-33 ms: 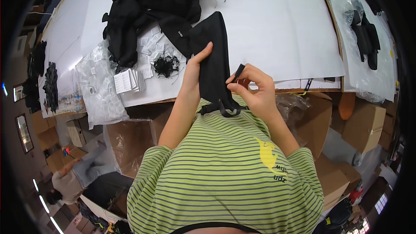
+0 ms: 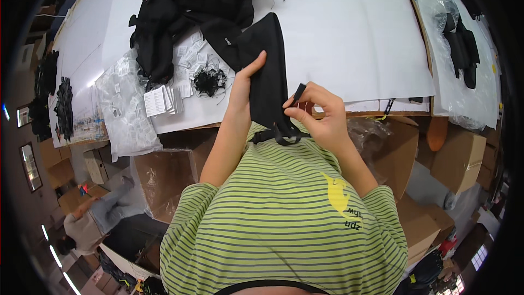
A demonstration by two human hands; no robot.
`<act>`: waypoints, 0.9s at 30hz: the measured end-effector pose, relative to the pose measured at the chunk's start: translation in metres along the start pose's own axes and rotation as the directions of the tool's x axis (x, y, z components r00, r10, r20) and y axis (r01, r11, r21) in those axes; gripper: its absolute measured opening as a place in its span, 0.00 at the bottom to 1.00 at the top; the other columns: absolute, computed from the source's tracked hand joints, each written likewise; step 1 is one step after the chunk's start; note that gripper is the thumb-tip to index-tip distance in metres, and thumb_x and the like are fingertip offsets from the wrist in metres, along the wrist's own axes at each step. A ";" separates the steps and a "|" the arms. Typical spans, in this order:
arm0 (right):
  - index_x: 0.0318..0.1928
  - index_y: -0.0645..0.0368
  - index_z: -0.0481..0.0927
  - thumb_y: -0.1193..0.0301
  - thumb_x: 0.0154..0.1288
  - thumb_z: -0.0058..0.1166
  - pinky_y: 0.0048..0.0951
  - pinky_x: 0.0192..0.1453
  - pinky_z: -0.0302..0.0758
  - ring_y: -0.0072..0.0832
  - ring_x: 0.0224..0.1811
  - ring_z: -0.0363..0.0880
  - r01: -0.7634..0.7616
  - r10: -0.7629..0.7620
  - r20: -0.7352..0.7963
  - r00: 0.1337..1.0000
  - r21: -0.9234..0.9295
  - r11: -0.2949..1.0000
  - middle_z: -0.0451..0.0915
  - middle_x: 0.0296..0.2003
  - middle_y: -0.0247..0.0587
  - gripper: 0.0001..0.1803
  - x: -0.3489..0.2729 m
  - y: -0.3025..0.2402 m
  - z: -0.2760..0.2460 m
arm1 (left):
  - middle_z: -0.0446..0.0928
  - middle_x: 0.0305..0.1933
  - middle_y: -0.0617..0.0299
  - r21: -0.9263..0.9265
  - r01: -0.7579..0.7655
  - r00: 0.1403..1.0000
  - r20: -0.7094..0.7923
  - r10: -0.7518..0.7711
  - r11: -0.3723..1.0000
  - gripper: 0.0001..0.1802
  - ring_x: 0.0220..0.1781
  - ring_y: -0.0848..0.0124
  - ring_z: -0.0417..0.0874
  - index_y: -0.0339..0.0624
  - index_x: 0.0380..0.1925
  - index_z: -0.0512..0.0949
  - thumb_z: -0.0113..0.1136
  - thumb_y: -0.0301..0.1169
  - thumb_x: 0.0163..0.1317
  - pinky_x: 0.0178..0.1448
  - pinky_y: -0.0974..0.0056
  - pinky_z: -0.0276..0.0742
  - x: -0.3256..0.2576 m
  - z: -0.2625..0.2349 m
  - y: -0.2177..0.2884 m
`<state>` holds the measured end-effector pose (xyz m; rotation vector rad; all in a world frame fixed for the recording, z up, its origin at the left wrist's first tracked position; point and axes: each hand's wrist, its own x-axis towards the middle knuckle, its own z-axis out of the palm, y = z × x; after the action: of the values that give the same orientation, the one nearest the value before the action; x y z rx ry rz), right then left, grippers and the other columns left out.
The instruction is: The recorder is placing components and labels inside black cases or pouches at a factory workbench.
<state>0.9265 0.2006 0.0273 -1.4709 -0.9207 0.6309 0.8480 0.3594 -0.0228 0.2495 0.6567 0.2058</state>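
Over the table's near edge I hold up a long, narrow black fabric piece [image 2: 268, 71] with a loop of black strap [image 2: 286, 139] at its lower end. My left hand [image 2: 246, 84] grips its left side, the thumb lying on its face and the fingers hidden behind. At its lower right edge is my right hand [image 2: 319, 110], thumb and forefinger pinched together. A small black bar-shaped thing [image 2: 297, 93] sticks up from that grip; its kind is unclear. Beyond, a heap of black fabric pieces [image 2: 196, 11] covers part of the white table [image 2: 349, 38].
Left of my hands lie white printed tags [image 2: 161, 102], a tangle of black cords [image 2: 209, 82] and a clear plastic bag [image 2: 125, 106]. Cardboard boxes [image 2: 458, 155] stand below the table edge. Another person [image 2: 90, 221] bends at lower left. More black pieces [image 2: 461, 49] lie far right.
Both hands and the black fabric piece have shifted very slightly. My grips look the same.
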 end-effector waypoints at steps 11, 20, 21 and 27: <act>0.28 0.61 0.79 0.79 0.49 0.61 0.20 0.22 0.62 0.19 0.20 0.68 0.030 -0.033 -0.017 0.999 -0.173 0.984 0.74 0.23 0.34 0.05 0.006 -0.010 -0.001 | 0.78 0.40 0.62 0.449 -0.344 0.937 0.108 0.332 0.825 0.21 0.37 0.74 0.81 0.36 0.47 0.74 0.64 0.34 0.56 0.40 0.69 0.78 -0.022 0.008 -0.007; 0.27 0.63 0.77 0.78 0.50 0.61 0.21 0.23 0.64 0.21 0.19 0.68 0.053 -0.026 0.168 0.985 -0.157 0.986 0.75 0.23 0.34 0.05 0.004 -0.015 0.004 | 0.78 0.30 0.63 0.213 -0.292 0.948 -0.064 0.311 0.933 0.15 0.28 0.73 0.80 0.40 0.40 0.75 0.58 0.39 0.61 0.30 0.71 0.78 -0.015 0.006 0.006; 0.27 0.63 0.77 0.78 0.50 0.61 0.21 0.23 0.64 0.21 0.19 0.68 0.043 -0.029 0.094 0.995 -0.154 0.987 0.75 0.23 0.34 0.05 0.007 -0.015 0.005 | 0.79 0.38 0.62 0.250 -0.304 0.948 -0.020 0.319 0.919 0.18 0.35 0.74 0.82 0.39 0.47 0.72 0.60 0.36 0.60 0.37 0.70 0.79 -0.017 0.004 0.004; 0.28 0.61 0.80 0.77 0.51 0.61 0.17 0.22 0.57 0.14 0.18 0.64 0.004 0.002 0.149 0.989 -0.043 0.999 0.73 0.22 0.30 0.03 0.005 -0.018 0.013 | 0.65 0.18 0.66 0.181 -0.278 0.960 0.025 0.278 0.943 0.15 0.19 0.75 0.64 0.42 0.31 0.73 0.50 0.44 0.66 0.20 0.72 0.61 -0.011 0.008 0.006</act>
<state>0.9154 0.2116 0.0436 -1.4764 -1.0563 0.7317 0.8434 0.3612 -0.0083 0.5205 0.6408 0.4175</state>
